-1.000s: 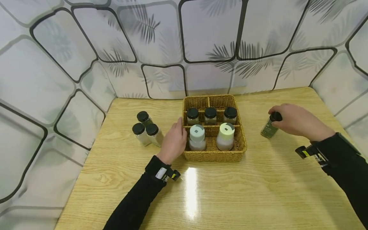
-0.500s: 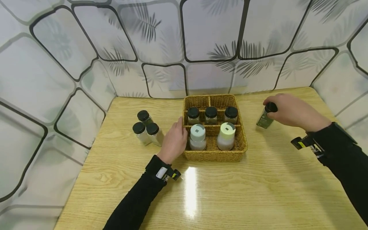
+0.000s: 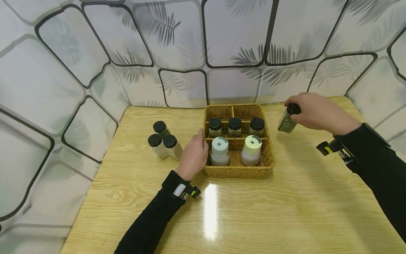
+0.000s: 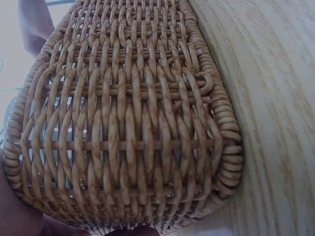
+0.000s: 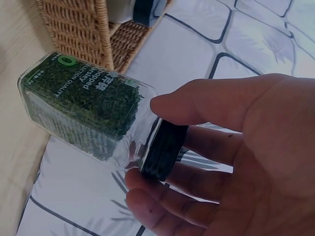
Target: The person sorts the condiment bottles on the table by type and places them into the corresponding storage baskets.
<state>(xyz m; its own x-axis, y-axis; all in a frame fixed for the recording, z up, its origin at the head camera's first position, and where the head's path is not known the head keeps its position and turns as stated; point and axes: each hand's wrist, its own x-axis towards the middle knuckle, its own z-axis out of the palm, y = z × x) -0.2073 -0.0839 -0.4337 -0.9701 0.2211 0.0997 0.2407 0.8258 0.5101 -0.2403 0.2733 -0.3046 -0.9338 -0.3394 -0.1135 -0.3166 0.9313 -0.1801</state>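
Observation:
My right hand grips a square glass jar of chopped parsley by its black lid, thumb on one side and fingers round the other. In the head view this parsley jar stands slightly tilted, right of the wicker basket, its base close to the table. At the basket's left wall is my left hand, holding the rim near the front corner. The left wrist view is filled by the basket's woven wall, with parts of the hand at the lower edge.
In the basket's middle row stand several black-lidded jars; in front are a mint-capped bottle and a yellow-capped bottle. Its back row has two bare compartments. More black-lidded jars cluster left on the wooden table. A patterned wall cloth rises behind.
My right hand has carried the parsley jar leftward and toward the back, nearer the basket. The left hand keeps its place at the basket's left side.

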